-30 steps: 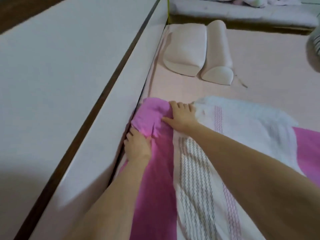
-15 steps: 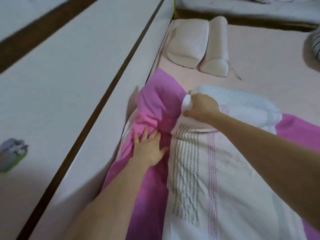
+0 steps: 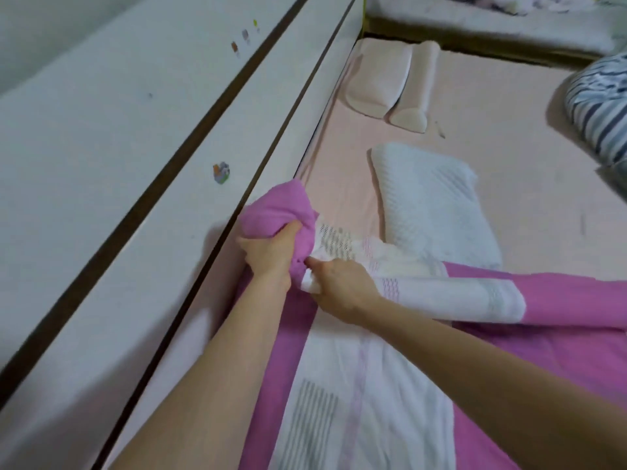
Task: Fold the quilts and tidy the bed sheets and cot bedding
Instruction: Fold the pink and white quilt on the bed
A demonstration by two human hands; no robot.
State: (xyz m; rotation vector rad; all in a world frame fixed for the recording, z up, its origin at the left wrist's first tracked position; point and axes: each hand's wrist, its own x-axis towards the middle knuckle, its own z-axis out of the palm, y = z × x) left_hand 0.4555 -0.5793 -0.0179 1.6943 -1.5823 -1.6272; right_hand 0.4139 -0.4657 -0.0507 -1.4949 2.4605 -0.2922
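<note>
Left hand (image 3: 271, 256) fisted on quilt (image 3: 356, 385) pink corner, right hand (image 3: 342, 286) pinching white edge just beside it, above the sheet (image 3: 509, 137); uneven pull likely to skew fold or snag the white pillow (image 3: 431, 205) beyond.

The quilt (image 3: 356, 412) is being held at its far corner, bunched against the wall panel (image 3: 135, 137) that is running along the left of both hands. The left hand (image 3: 271, 256) is lying just left of the right hand (image 3: 342, 290), the two nearly touching. A folded edge of the quilt is stretching away to the right of the right hand. A pillow (image 3: 431, 205) is lying beyond and to the right of the hands on the sheet (image 3: 509, 130). Farther beyond them, a bolster (image 3: 393, 83) is resting by the panel. A striped bundle (image 3: 600, 106) is sitting well to the right.
</note>
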